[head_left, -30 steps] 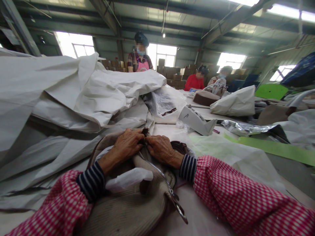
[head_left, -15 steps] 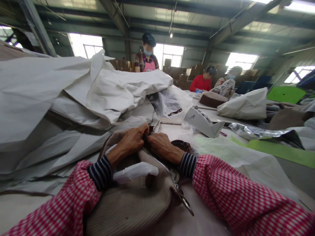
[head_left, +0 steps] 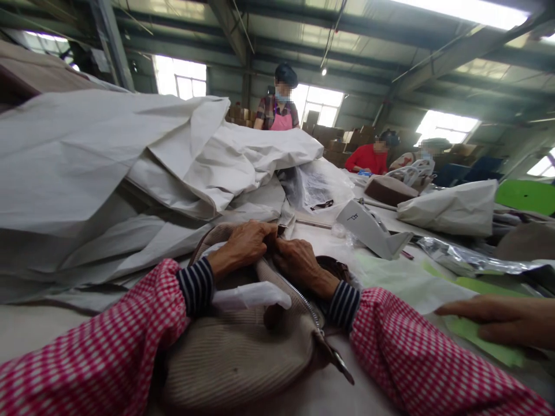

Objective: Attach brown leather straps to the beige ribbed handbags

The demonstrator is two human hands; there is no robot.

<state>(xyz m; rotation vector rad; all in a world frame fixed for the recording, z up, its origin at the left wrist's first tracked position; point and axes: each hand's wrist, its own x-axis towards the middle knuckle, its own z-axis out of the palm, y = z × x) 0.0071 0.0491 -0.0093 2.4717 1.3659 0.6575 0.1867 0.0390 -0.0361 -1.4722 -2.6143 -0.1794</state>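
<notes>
A beige corduroy bag [head_left: 234,358] with brown trim lies in front of me, its zipper [head_left: 303,300] undone along the right side. My left hand [head_left: 247,245] and my right hand [head_left: 301,263] meet at the bag's far end. Both have their fingers closed around the edge there; the exact part they pinch is hidden. White tissue [head_left: 254,296] sticks out of the bag's opening. From the near end of the zipper hangs a metal clasp [head_left: 342,365]. A coiled dark brown strap [head_left: 333,268] lies just beyond my right wrist.
Large white sheets [head_left: 173,156] are heaped on the left. A white folded card piece [head_left: 370,228] and silver foil packaging [head_left: 472,257] lie to the right. Another person's hand [head_left: 498,318] reaches in over green sheets [head_left: 489,344]. Several people stand or sit farther back.
Another person's hand has come in from the right onto the green sheets. The view has turned slightly left. My hands stay at the same end of the bag.
</notes>
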